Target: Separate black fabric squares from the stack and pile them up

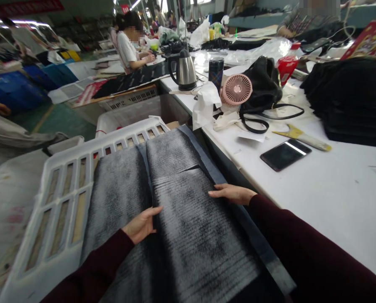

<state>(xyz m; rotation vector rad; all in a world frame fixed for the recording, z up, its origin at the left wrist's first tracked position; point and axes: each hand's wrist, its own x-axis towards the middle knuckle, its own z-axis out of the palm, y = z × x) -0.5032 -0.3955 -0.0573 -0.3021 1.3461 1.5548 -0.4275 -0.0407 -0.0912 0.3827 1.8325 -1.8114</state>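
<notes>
A dark fabric panel [194, 210] with a whitish, ribbed surface lies lengthwise in front of me, on top of other dark pieces. My left hand [142, 225] grips its left long edge, thumb on top and fingers curled beneath. On the opposite edge, my right hand [234, 193] pinches the same panel, its fingers partly hidden under the cloth. Beyond the hands a similar panel [172, 151] is overlapped by the held one. To the left lies another pile of grey-black panels [115, 189]. All of it rests on a white plastic slatted crate [70, 185].
The white table [327, 202] on my right carries a phone [285, 154], yellow-handled snips [304, 136], a pink fan [237, 89], a black bag [260, 80], a steel kettle [186, 71] and a black cloth stack [352, 101]. Other people work farther back.
</notes>
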